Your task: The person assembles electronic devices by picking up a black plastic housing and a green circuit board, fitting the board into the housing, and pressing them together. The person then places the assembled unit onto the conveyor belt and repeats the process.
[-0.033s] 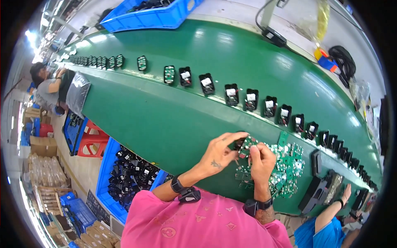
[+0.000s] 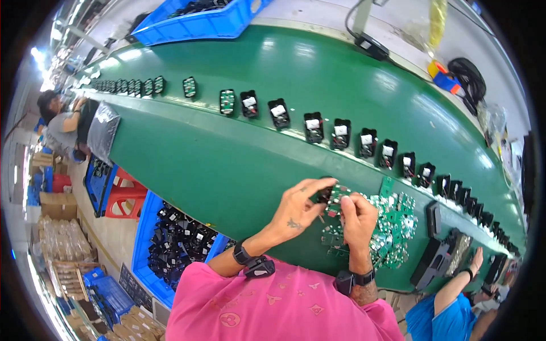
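A green circuit board [image 2: 336, 202] is pinched between the thumb and fingers of my right hand [image 2: 359, 220], tilted above the table. My left hand [image 2: 297, 209] curls its thumb and forefinger round a small black plastic housing [image 2: 323, 196], right beside the board. Fingers hide most of that housing. A loose heap of green circuit boards [image 2: 398, 224] lies on the green table, just right of and partly behind my right hand. Beyond my hands, black housings [image 2: 341, 135] with white pieces and wires inside stand in a long diagonal row; farther left, some hold green boards [image 2: 227, 102].
At my left stands a blue bin [image 2: 139, 250] full of black parts; another blue bin [image 2: 196, 25] sits at the far edge. Dark blocks [image 2: 430, 264] lie right of the heap, near a co-worker's blue sleeve [image 2: 449, 312]. Another person [image 2: 60, 122] sits far left.
The view has shifted a little, so the table and the row appear slightly farther left. Both hands keep their holds, with hardly any movement.
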Demonstrator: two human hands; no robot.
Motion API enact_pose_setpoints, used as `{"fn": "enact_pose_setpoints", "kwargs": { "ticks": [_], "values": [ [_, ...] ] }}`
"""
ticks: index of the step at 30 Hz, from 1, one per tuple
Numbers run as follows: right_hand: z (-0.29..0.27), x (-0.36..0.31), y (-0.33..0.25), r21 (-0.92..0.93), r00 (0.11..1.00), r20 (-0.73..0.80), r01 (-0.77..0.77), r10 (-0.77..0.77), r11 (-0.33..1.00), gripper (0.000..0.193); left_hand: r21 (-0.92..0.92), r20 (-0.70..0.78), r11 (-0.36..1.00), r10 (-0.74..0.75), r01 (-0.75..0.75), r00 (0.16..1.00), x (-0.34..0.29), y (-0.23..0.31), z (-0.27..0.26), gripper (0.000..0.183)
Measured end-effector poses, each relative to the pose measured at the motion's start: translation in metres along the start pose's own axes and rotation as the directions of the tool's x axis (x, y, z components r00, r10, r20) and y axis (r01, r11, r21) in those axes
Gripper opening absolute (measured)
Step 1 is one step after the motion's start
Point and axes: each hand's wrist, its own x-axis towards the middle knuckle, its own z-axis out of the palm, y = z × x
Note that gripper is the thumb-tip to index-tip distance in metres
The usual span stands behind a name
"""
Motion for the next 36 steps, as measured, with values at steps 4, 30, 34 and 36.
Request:
{"fn": "enact_pose_setpoints", "kwargs": {
  "ticks": [4, 30, 34, 36],
  "values": [
    [-0.001, 0.008, -0.016, -0.191, 0.984, 0.180, 0.032, 0.003, 0.981, 0.018, 0.154, -0.105, 0.985, 0.098, -0.081, 0.990, 0.003, -0.004, 0.002, 0.054],
    [0.017, 0.010, -0.010, -0.206, 0.997, 0.083, 0.011, 0.007, 0.978, 0.037, -0.141, -0.124, 0.986, -0.112, 0.094, 0.986, 0.002, -0.008, 0.016, 0.032],
    [0.024, 0.010, -0.001, -0.008, 0.994, 0.088, -0.063, 0.064, 0.998, 0.035, -0.024, -0.248, 1.000, -0.026, 0.020, 0.969, -0.001, -0.005, 0.022, 0.028],
    [0.032, 0.012, 0.001, -0.010, 0.995, 0.079, -0.064, 0.065, 0.998, 0.034, -0.001, -0.284, 1.000, -0.009, 0.009, 0.959, 0.000, -0.006, 0.019, 0.028]
  ]
}}
